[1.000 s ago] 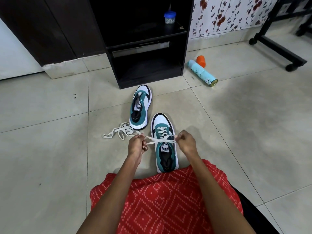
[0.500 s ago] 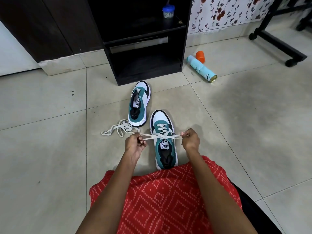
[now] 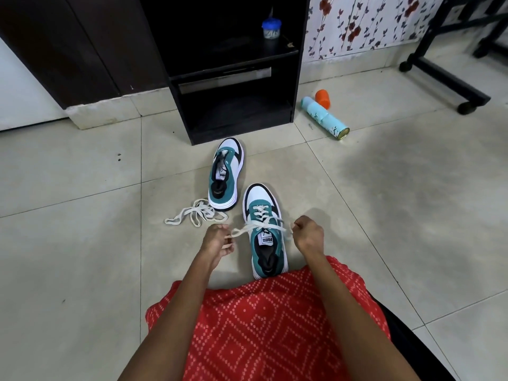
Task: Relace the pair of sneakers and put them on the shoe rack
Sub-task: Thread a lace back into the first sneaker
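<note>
Near teal, white and black low-top sneaker (image 3: 266, 237): stands on the beige tiled floor (image 3: 82, 270) directly in front of the person. Its long axis runs away from them, toe toward the black open-shelf shoe rack (image 3: 233, 78), heel at the red patterned garment (image 3: 261, 325). Its white flat lace (image 3: 259, 215) is threaded. The left hand (image 3: 217, 240) pinches one lace end and the right hand (image 3: 309, 235) pinches the other, both ends drawn sideways. Far matching sneaker (image 3: 225, 174): unlaced, same axis, toe just before the rack base. A loose white lace (image 3: 192, 215) lies left of its heel

Both our forearms reach forward; our left hand (image 3: 218, 240) and right hand (image 3: 309, 235), fingers curled, each pinch a lace (image 3: 242, 230) end.
</note>
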